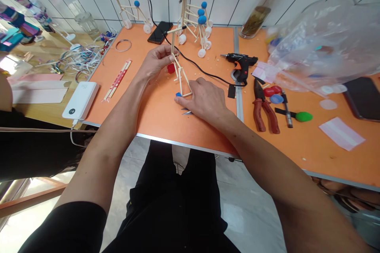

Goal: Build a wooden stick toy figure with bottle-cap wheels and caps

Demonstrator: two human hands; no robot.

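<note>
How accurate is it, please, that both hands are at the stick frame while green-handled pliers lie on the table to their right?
The pliers aren't green-handled: the head view shows red handles. The left hand and right hand are at the stick frame, with the pliers on the table to their right.

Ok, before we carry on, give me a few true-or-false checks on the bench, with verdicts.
1. Both the left hand and the right hand are at the stick frame. True.
2. The right hand grips the glue gun. False: the glue gun lies on the orange table.
3. The pliers have reddish handles. True.
4. The power bank is black. False: it is white.
5. The green piece lies to the right of the pliers. True.
</note>
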